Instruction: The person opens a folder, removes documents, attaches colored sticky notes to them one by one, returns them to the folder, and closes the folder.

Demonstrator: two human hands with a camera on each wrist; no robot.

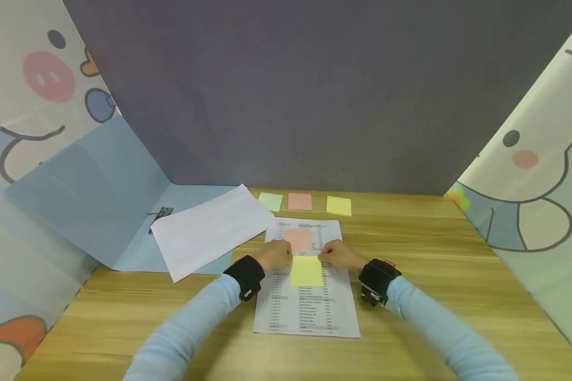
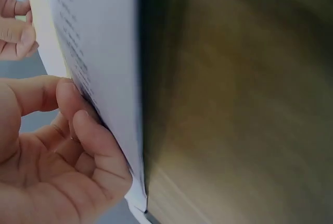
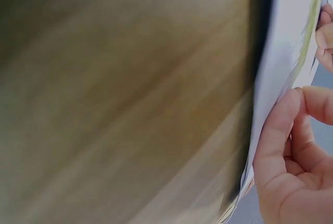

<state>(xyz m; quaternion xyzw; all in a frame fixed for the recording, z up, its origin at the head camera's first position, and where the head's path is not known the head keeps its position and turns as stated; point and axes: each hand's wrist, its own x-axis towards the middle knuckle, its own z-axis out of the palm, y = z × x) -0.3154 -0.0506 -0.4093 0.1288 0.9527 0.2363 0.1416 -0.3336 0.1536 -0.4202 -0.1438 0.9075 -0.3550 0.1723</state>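
Note:
A yellow sticky note [image 1: 307,272] lies over the middle of a printed sheet [image 1: 310,317] on the table. My left hand [image 1: 275,254] pinches its upper left corner. At the upper right corner, my right hand [image 1: 341,255] pinches it too. Just above it on the sheet is a pink sticky note [image 1: 298,239]. In the left wrist view, the thumb and forefinger of the left hand [image 2: 67,146] meet at the note's edge. The right wrist view has the right hand [image 3: 296,156] with its fingertips together at the yellow edge. Whether the note's underside touches the sheet is hard to tell.
Behind the sheet stand a green pad [image 1: 270,201], a pink pad [image 1: 300,201] and a yellow pad [image 1: 339,206] of sticky notes. To the left, a light blue folder [image 1: 90,190] stands open with a metal clip [image 1: 162,216]. White paper [image 1: 212,230] lies across it.

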